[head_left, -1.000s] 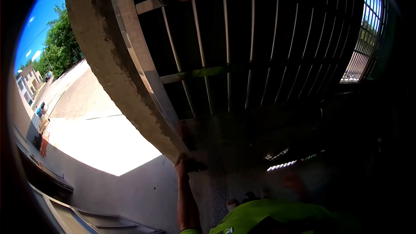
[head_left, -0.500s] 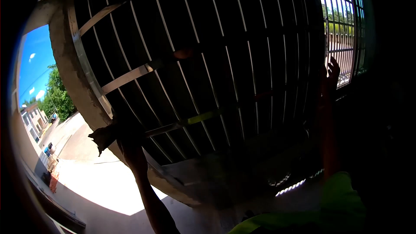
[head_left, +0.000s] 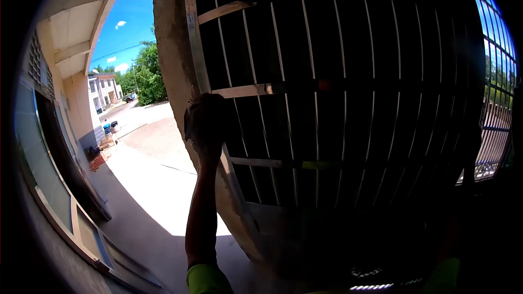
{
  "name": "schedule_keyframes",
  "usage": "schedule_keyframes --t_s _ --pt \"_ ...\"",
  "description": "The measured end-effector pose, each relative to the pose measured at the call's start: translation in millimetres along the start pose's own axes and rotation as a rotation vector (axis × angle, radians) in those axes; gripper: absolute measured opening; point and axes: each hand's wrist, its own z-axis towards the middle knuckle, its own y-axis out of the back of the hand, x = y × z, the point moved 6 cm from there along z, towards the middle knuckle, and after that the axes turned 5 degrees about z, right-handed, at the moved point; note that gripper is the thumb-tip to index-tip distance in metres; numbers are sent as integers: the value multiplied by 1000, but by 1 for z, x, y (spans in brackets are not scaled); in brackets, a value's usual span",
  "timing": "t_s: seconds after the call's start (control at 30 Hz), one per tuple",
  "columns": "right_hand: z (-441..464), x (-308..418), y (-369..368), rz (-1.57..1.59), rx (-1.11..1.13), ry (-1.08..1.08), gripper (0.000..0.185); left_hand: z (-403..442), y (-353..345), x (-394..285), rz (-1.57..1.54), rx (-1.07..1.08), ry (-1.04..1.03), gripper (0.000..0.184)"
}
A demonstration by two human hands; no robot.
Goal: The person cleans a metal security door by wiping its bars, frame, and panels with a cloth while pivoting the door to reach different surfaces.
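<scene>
A: From the head camera, what has the left hand (head_left: pixel 208 144) got?

B: A dark cloth (head_left: pixel 192 122), it seems, crumpled and gathered in the grip. The hand looks closed on it, raised at the end of a near-straight arm, but it's too dark to make out each finger.

A: Where's the cloth, exactly?

B: At the left side of the barred panel (head_left: pixel 245 91), where the metal upright (head_left: pixel 199 49) runs beside the rough concrete edge (head_left: pixel 173 49). I can't tell which of the two it touches.

A: And the right hand?

B: I can't tell. The right sleeve (head_left: pixel 444 276) shows faintly at near right; beyond it, everything sinks into shadow, so neither the fingers nor any hold can be read.

A: How would you handle that reach well?

B: I'd keep the cloth's loose folds tucked in, since the chipped concrete could snag them. I'd press evenly, with the wrist straight, and stand close enough to let the elbow bend. The bright yard (head_left: pixel 158 185) at far left makes the shaded metal hard to judge, so I'd feel for its edges carefully.
</scene>
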Motion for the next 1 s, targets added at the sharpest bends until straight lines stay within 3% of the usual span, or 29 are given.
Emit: schedule_keyframes --t_s 0.03,0.1,0.13,0.17,0.23,0.3,0.37,0.4,0.5,0.53,0.57,0.73,0.83,0.87,0.9,0.93,0.97,1.0 --pt "4 54 19 29 -76 -125 51 21 -5 13 31 -10 -31 58" --pt "26 266 79 114 -245 -368 58 70 -17 28 59 -25 -75 60" --pt "28 266 79 133 -119 -417 67 99 -23 33 -52 -32 -70 59" --pt "27 259 77 119 -146 -387 66 129 -29 39 -164 -40 -66 58" --pt "26 277 85 63 -103 -491 65 187 -37 43 -49 -164 -447 60" --pt "25 277 87 25 -151 -468 64 251 -38 56 120 -336 -538 61" --pt "21 274 85 -19 -201 -451 63 344 -55 170 57 -143 -481 61" --pt "21 271 84 11 -225 -436 62 366 -62 159 47 -149 -493 61" --pt "18 239 75 28 -236 -395 59 409 -36 87 239 -491 -311 64" --pt "19 218 66 19 -226 -374 58 419 -29 74 253 -222 -186 57" --pt "20 195 56 9 -217 -358 57 443 -36 88 316 -423 -292 50" --pt "11 108 31 -106 -151 -332 54 479 -30 16 172 -369 -242 34" --pt "-8 64 27 -206 -122 -342 54 466 -34 -37 8 -356 -267 25" --pt "-16 46 25 -261 -112 -350 54 429 -29 -76 107 -461 -294 20" --pt "-13 72 30 -330 -119 -351 54 438 -33 -71 213 -436 -220 22" --pt "-11 96 41 -113 -66 -427 55 446 -41 -71 89 -382 -255 23" --pt "10 202 62 95 -27 -516 57 447 -49 -80 -35 -327 -290 24" --pt "19 229 64 58 -274 -350 55 426 -43 -115 194 -403 -260 22"
